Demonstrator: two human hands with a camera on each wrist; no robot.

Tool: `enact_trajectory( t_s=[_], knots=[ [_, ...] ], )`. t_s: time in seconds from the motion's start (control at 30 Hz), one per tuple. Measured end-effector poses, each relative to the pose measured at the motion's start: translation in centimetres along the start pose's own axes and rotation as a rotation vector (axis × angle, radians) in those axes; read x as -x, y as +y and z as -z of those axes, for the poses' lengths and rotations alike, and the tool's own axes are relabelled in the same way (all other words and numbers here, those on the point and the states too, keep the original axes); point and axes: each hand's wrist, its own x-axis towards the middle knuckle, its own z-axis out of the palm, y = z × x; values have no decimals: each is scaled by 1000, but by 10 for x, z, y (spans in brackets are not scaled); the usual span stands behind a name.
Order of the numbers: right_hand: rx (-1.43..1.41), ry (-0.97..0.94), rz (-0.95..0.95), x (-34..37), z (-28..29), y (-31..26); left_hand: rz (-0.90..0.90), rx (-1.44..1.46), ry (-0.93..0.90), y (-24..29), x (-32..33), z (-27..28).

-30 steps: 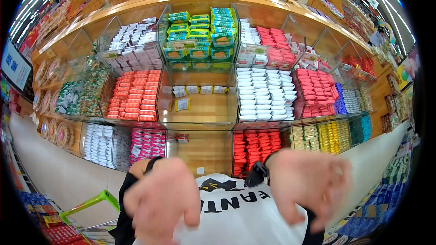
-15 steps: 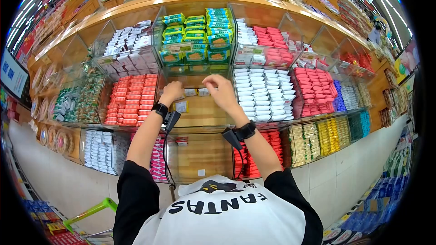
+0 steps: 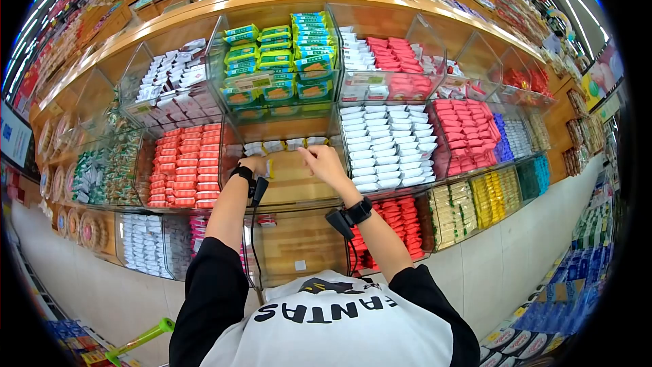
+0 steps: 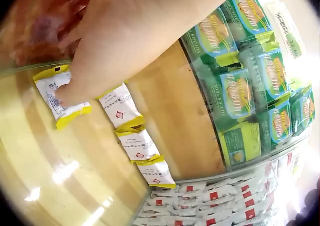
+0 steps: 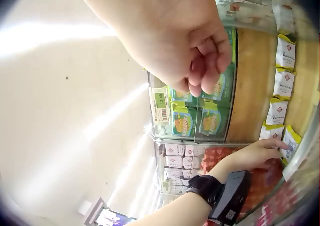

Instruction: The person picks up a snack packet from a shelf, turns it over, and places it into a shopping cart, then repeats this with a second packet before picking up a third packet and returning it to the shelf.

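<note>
My left hand [image 3: 253,165] is over the left side of a wooden shelf compartment [image 3: 295,187], at a small white-and-yellow snack packet [image 4: 52,82]. In the left wrist view one fingertip rests on the packet's printed face. The other fingers are hidden, so I cannot tell whether they pinch it. Behind it, more packets [image 4: 138,147] of the same kind lie in a row along the back. Above the compartment's right part hangs my right hand [image 3: 324,164], fingers loosely curled with nothing in them, as the right wrist view [image 5: 207,61] shows.
Clear plastic dividers stand between the compartments. Green soda biscuit packs [image 3: 277,61] fill the bin above. Orange packets [image 3: 185,163] lie to the left, white ones [image 3: 387,146] to the right. Below is another wooden compartment [image 3: 299,238]. A green cart handle [image 3: 141,340] is at lower left.
Both hands rise from before my chest into the compartment over the first half second. Since then the left hand comes down onto the front packet; the right hand stays over the compartment. The view shifts slightly.
</note>
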Motion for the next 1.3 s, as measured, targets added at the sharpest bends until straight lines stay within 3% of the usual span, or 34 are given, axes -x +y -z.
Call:
enact_trajectory(
  t_s=[0.03,0.07,0.13,0.27,0.5,0.6,0.7,0.8,0.87,0.9,0.97,1.0,1.1,1.23,1.3],
  knots=[
    [9,9,-34,1,1,-1,26,-50,-13,18,29,19],
    [9,12,-42,1,1,3,11,-107,-228,38,56,45],
    [83,59,74,0,0,9,-4,-128,-265,33,47,37],
    [69,43,62,-2,-1,11,-75,-114,-340,37,54,41],
    [50,47,48,-1,-6,12,-31,-41,-346,44,81,52],
    [36,68,70,-2,-7,20,-150,17,-356,42,80,51],
    [-19,71,62,0,-8,19,-238,21,-246,48,85,55],
    [-45,58,39,2,-6,20,-318,123,-297,45,68,46],
    [-41,51,40,2,-7,23,-126,673,-209,69,108,76],
    [-58,43,41,2,-8,24,-125,670,-211,68,105,73],
    [-75,33,42,3,-10,26,-416,538,-357,65,100,68],
    [-76,26,41,3,-11,25,-417,511,-447,69,104,72],
    [-82,20,54,2,-11,29,-332,423,-484,80,108,73],
    [-112,38,51,2,-10,33,-304,499,-486,85,108,72],
    [-90,18,25,3,-6,33,-319,373,-423,89,107,74]
  ],
)
